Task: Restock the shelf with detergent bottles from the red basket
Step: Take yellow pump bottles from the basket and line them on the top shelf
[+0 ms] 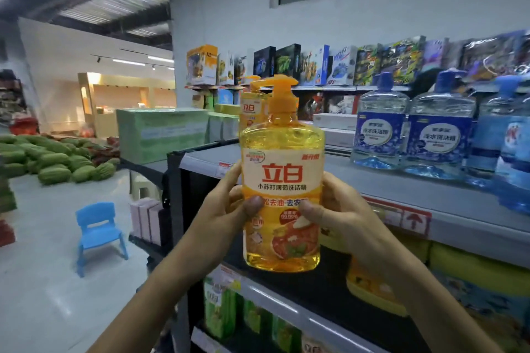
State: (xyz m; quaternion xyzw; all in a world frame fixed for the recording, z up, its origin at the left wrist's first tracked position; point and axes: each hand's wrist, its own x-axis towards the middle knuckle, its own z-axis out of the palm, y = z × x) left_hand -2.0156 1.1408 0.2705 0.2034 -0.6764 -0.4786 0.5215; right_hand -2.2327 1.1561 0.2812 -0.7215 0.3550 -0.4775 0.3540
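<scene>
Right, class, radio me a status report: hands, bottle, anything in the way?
Both left hand and right hand grip yellow pump detergent bottle, upright, not yet on shelf. One matching bottle behind it. Blue bottles stand right, clear of it.

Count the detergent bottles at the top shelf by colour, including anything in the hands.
Yellow pump bottles: 2, the held bottle gripped by the left hand and right hand, and a second bottle behind it on the shelf.
Blue bottles: 3 distinct; the blurred right edge may hide more.
Total: at least 5.
</scene>
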